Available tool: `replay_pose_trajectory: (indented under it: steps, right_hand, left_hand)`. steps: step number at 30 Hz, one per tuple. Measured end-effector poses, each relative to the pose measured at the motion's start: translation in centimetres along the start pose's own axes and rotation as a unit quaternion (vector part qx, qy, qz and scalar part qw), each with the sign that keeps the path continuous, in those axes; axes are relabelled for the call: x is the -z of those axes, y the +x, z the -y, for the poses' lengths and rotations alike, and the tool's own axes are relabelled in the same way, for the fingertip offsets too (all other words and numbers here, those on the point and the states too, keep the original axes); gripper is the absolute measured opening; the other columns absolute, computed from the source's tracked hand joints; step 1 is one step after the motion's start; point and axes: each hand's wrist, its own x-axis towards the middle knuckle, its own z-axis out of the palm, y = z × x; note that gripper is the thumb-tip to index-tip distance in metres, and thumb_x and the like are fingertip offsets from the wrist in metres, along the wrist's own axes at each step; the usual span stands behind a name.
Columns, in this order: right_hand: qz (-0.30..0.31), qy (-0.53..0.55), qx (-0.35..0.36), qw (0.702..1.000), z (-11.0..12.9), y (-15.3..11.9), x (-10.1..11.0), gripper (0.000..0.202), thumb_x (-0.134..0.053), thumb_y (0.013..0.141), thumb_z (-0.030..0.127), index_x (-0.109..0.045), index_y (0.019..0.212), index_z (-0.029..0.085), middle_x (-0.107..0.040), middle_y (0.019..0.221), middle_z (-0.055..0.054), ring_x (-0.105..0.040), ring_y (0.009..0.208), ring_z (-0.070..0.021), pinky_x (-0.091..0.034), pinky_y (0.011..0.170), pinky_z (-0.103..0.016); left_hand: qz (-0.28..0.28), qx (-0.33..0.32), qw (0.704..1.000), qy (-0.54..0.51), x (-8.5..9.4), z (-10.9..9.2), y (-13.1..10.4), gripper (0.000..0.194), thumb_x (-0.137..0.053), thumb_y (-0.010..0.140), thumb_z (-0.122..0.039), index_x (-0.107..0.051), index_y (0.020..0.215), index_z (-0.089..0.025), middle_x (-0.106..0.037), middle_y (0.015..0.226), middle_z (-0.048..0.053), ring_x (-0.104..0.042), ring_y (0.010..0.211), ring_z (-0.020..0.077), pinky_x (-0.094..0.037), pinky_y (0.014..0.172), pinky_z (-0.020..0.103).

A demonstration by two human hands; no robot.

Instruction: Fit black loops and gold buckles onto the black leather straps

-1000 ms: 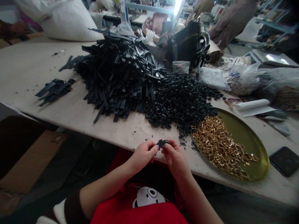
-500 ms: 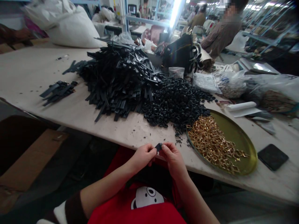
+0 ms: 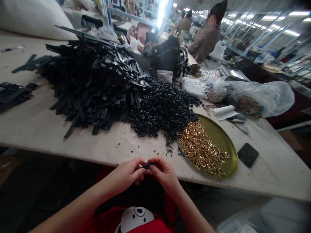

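Observation:
Close to the table's front edge, my left hand and my right hand meet with a short black strap pinched between them. Both sets of fingers are closed on it, and fingers cover most of its length. Beyond my hands lies a heap of small black loops. To its left rises a large pile of black strips. On the right, gold-coloured metal buckles lie heaped in a round brass-coloured tray.
A flat black square object lies right of the tray. Plastic bags and a white roll are farther back. A black bag stands behind the loops. Another person is in the background.
My view has turned right, so the table's contents appear farther left. The strap between my fingers has tilted and shows less of its flat face. Both hands still grip it.

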Motion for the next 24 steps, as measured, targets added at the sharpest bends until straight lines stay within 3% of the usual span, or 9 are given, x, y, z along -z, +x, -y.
replay_pose_trajectory:
  steps: [2, 5, 8, 10, 12, 14, 17, 19, 24]
  right_hand:
    - [-0.012, 0.038, -0.017, 0.999, -0.1, 0.3, -0.3, 0.024, -0.061, 0.071, 0.021, -0.060, 0.095, 0.024, -0.060, 0.082, 0.002, -0.057, 0.076, -0.0131, -0.045, 0.071, -0.026]
    - [0.018, 0.073, -0.018, 0.997, -0.4, 0.7, -0.9, 0.039, -0.060, 0.072, 0.019, -0.052, 0.109, 0.026, -0.058, 0.085, 0.001, -0.056, 0.077, -0.0133, -0.045, 0.069, -0.026]
    - [0.017, -0.010, 0.015, 1.000, -0.2, 1.1, 0.1, 0.050, -0.059, 0.074, 0.022, -0.042, 0.121, 0.027, -0.058, 0.089, 0.000, -0.056, 0.077, -0.0146, -0.045, 0.070, -0.028]
    - [-0.048, -0.151, 0.065, 0.985, 0.5, 1.6, 2.6, 0.042, -0.057, 0.077, 0.025, -0.046, 0.117, 0.026, -0.058, 0.088, -0.002, -0.055, 0.077, -0.0156, -0.043, 0.072, -0.030]
    - [-0.141, -0.325, 0.116, 0.928, 1.5, 2.3, 6.2, 0.017, -0.051, 0.081, 0.027, -0.058, 0.096, 0.023, -0.056, 0.083, -0.003, -0.053, 0.075, -0.0170, -0.040, 0.071, -0.031]
    - [-0.211, -0.483, 0.115, 0.842, 2.4, 3.2, 9.8, 0.014, -0.047, 0.083, 0.026, -0.060, 0.084, 0.021, -0.056, 0.084, -0.006, -0.052, 0.079, -0.0199, -0.038, 0.072, -0.033]
    - [-0.190, -0.624, 0.054, 0.756, 2.9, 4.5, 13.2, 0.012, -0.050, 0.080, 0.022, -0.060, 0.075, 0.018, -0.057, 0.081, -0.009, -0.052, 0.074, -0.0213, -0.035, 0.068, -0.033]
    - [-0.177, -0.627, 0.033, 0.758, 2.8, 5.1, 13.9, 0.007, -0.055, 0.075, 0.020, -0.058, 0.069, 0.018, -0.057, 0.078, -0.009, -0.052, 0.072, -0.0213, -0.034, 0.067, -0.032]
    - [-0.200, -0.528, 0.052, 0.824, 3.1, 5.2, 14.0, 0.013, -0.059, 0.069, 0.017, -0.052, 0.058, 0.019, -0.053, 0.069, -0.003, -0.048, 0.066, -0.0178, -0.032, 0.066, -0.031]
  left_hand:
    - [0.025, 0.023, 0.999, -0.040, 0.0, 0.4, 0.1, 0.042, -0.033, 0.086, -0.038, -0.040, 0.122, -0.018, -0.053, 0.058, -0.005, -0.049, 0.048, 0.0116, -0.035, 0.049, 0.021]
    - [-0.004, 0.015, 0.999, -0.038, -0.2, 0.8, 0.8, 0.053, -0.031, 0.087, -0.043, -0.027, 0.134, -0.019, -0.048, 0.054, -0.006, -0.045, 0.048, 0.0124, -0.032, 0.047, 0.020]
    - [-0.050, -0.026, 0.998, -0.036, 0.0, 0.7, 1.8, 0.051, -0.037, 0.085, -0.044, -0.039, 0.129, -0.020, -0.059, 0.074, 0.001, -0.052, 0.067, 0.0152, -0.038, 0.060, 0.022]
    - [-0.064, -0.031, 0.997, -0.036, 0.2, 0.7, 2.1, 0.040, -0.041, 0.083, -0.043, -0.054, 0.113, -0.020, -0.060, 0.082, 0.001, -0.053, 0.075, 0.0165, -0.038, 0.066, 0.022]
    - [-0.067, -0.007, 0.997, -0.044, 0.4, 0.8, 2.3, 0.033, -0.041, 0.082, -0.042, -0.060, 0.095, -0.019, -0.056, 0.072, -0.001, -0.050, 0.066, 0.0149, -0.036, 0.060, 0.021]
    - [-0.073, 0.019, 0.995, -0.063, 0.2, 1.0, 2.4, 0.028, -0.040, 0.081, -0.039, -0.059, 0.087, -0.019, -0.049, 0.060, -0.004, -0.043, 0.054, 0.0121, -0.032, 0.051, 0.020]
    - [-0.089, 0.017, 0.991, -0.098, -0.6, 1.1, 2.5, 0.023, -0.039, 0.079, -0.035, -0.055, 0.081, -0.019, -0.037, 0.050, -0.007, -0.033, 0.045, 0.0097, -0.025, 0.044, 0.019]
    - [-0.091, 0.009, 0.989, -0.116, -1.2, 1.1, 2.5, 0.022, -0.039, 0.079, -0.035, -0.053, 0.080, -0.019, -0.032, 0.046, -0.008, -0.030, 0.041, 0.0093, -0.022, 0.042, 0.019]
    - [-0.078, -0.006, 0.987, -0.137, -1.8, 1.2, 1.5, 0.022, -0.038, 0.081, -0.037, -0.049, 0.078, -0.019, -0.032, 0.045, -0.009, -0.027, 0.040, 0.0084, -0.021, 0.041, 0.019]
